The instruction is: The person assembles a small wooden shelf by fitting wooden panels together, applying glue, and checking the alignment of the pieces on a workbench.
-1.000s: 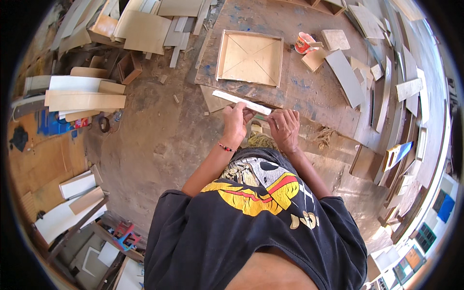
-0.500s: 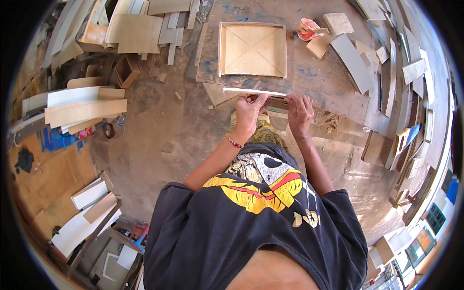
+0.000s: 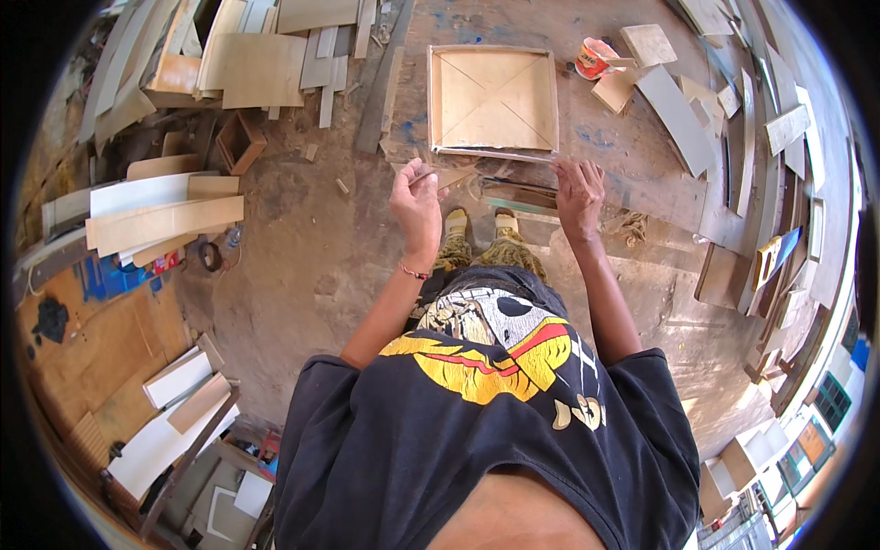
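A shallow square wooden tray (image 3: 493, 96) with crossing diagonal lines on its bottom lies on the worktable. Along its near side runs a thin strip (image 3: 513, 154) with a pale edge, slightly askew. At the strip's right end is my right hand (image 3: 580, 194), its fingers closed on that end. My left hand (image 3: 417, 203) is raised left of the tray's near corner, apart from the strip. Its thumb and fingers are pinched together; whether something small sits between them is hidden.
A red and white tub (image 3: 594, 57) with a stick in it stands right of the tray, beside wood offcuts (image 3: 649, 44). Stacked boards (image 3: 165, 218) lie at the left. A handsaw (image 3: 777, 257) rests among planks at the right. My feet stand below the table's near edge.
The strip has gone from both hands' grip up against the tray's near side. My left hand has let go of it and moved left; the right stays at its end.
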A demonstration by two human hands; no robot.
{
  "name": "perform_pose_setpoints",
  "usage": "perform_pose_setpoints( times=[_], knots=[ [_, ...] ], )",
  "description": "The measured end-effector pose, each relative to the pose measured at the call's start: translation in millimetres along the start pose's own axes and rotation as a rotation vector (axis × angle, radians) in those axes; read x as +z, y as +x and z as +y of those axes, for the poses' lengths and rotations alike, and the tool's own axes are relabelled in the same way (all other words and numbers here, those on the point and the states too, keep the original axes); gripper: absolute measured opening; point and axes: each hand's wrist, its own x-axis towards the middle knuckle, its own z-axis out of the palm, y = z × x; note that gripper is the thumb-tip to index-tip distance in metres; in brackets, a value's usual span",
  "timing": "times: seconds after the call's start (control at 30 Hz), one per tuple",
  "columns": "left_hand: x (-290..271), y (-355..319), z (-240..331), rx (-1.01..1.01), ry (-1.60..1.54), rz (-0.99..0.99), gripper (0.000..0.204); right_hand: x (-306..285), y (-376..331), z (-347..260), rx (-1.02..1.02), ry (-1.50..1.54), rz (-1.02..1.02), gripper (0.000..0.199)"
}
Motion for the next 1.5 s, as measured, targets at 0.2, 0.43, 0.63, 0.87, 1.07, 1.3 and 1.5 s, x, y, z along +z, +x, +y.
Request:
perform_pose_setpoints(
  times=[0.2,0.43,0.63,0.87,1.07,1.3,1.5],
  knots=[
    [3.4,13.2,0.2,0.164,0.323,-0.034,0.032,3.2,1.6,4.1,0.028,0.002,0.018,0.014],
    [6.6,25.3,-5.1,0.320,0.479,-0.063,0.030,8.2,-3.0,10.4,0.073,-0.038,0.077,0.011],
    [10.7,27.2,-2.6,0.310,0.496,-0.078,0.026,14.4,-4.7,12.8,0.149,-0.024,0.151,0.014],
    [16.9,27.4,-3.5,0.335,0.512,-0.080,0.022,14.8,-5.9,16.4,0.214,-0.060,0.163,0.016],
    [23.1,29.2,-8.8,0.385,0.539,-0.074,0.018,14.0,-6.8,16.9,0.331,-0.061,0.151,0.018],
    [28.6,28.5,-8.7,0.468,0.553,-0.088,0.018,14.4,-5.6,17.7,0.333,-0.014,0.187,0.025],
    [28.3,29.0,-9.2,0.493,0.562,-0.099,0.019,13.9,-5.2,17.6,0.409,0.022,0.159,0.023]
  ],
)
